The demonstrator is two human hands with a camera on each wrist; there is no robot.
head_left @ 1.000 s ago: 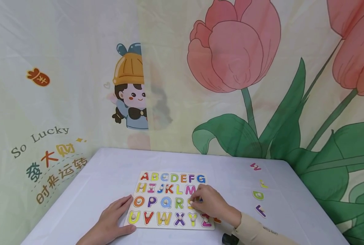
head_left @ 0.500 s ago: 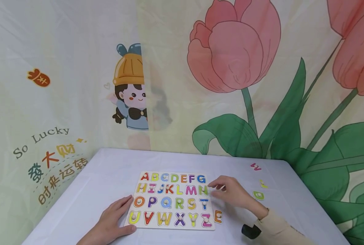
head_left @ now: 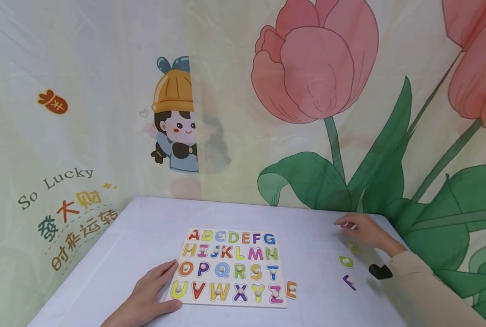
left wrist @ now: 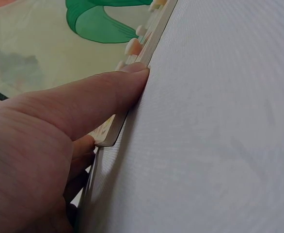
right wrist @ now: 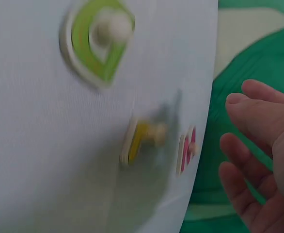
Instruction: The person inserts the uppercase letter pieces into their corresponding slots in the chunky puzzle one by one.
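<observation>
A wooden alphabet puzzle board (head_left: 210,303) lies on the table, with knobbed letters in many of its slots. My left hand (head_left: 146,293) holds its near left corner, the thumb (left wrist: 118,87) on the front edge and the fingers along the left side. Far to the right, my right hand (head_left: 363,231) hovers with loosely bent fingers over a pink letter piece (right wrist: 185,150). It appears apart from that piece in the right wrist view. Close by lie a yellow letter piece (right wrist: 134,141) and a green D (right wrist: 84,41).
Nearer on the right side lies a purple letter piece (head_left: 349,282). An orange E (head_left: 292,289) sits just beside the board's right edge. The white table (head_left: 308,227) ends at a printed curtain (head_left: 226,136) at the back.
My right hand has let go of a letter around the S slot, left the board and travelled right and away to the pink piece. The left hand stays put.
</observation>
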